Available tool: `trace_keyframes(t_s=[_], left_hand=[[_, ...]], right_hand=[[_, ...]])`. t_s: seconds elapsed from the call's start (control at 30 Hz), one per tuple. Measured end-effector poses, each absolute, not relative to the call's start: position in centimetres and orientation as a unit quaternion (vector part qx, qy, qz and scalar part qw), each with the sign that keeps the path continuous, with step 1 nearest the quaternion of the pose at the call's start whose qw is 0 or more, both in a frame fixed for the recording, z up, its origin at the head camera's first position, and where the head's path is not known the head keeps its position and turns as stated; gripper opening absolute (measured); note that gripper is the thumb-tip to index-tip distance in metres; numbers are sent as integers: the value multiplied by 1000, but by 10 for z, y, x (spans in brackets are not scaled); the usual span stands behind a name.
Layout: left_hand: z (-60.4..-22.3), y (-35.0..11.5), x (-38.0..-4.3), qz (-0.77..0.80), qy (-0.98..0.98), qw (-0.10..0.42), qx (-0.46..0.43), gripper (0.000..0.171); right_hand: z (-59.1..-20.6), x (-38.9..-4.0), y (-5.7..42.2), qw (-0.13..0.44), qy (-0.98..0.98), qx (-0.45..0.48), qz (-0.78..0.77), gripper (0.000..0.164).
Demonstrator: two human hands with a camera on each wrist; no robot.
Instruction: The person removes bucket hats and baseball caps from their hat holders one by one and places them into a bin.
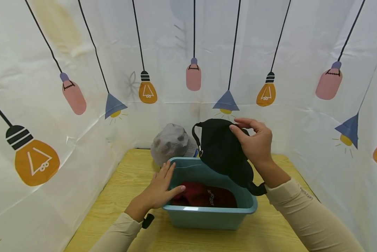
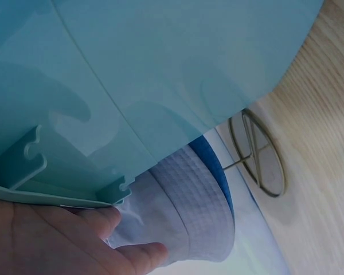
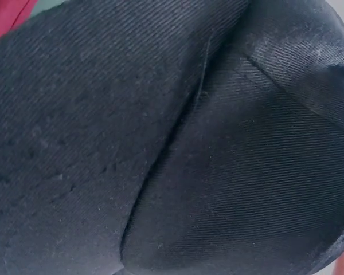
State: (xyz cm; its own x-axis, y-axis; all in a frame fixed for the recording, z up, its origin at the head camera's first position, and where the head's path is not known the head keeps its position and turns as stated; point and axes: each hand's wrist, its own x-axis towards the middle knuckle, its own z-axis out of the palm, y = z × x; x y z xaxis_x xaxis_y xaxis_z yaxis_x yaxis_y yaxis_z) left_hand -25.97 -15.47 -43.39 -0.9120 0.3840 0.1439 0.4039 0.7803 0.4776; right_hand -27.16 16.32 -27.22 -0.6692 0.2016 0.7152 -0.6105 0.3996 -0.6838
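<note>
A black cap hangs tilted above the tub, pinched at its upper edge between the thumb and fingers of my right hand. Dark cap fabric fills most of the right wrist view. My left hand rests with extended fingers on the left rim of the blue-green plastic tub. Inside the tub lies a dark red cap with pale lettering on its front. Fingers of the left hand also show at the tub's rim in the left wrist view.
Behind the tub at the left is a grey bucket hat with a blue edge. A round wire base stands near it on the wooden table. White sheets printed with lamps enclose the table's back and sides.
</note>
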Motion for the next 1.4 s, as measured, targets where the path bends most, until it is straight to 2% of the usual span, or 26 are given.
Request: trace_keyframes(t_s=[0.3,0.8,1.4], left_hand=[[-435,-154,-259,-260,-943,18,-206,100],[-435,-154,-259,-261,-945,8,-198,98],[-437,-154,-259,-286,-938,7,-196,105]], right_hand=[[-297,-293,171,383,-750,169,511,22],[-312,-292,154,369,-759,210,494,23],[-341,-290,140,294,-829,224,420,19]])
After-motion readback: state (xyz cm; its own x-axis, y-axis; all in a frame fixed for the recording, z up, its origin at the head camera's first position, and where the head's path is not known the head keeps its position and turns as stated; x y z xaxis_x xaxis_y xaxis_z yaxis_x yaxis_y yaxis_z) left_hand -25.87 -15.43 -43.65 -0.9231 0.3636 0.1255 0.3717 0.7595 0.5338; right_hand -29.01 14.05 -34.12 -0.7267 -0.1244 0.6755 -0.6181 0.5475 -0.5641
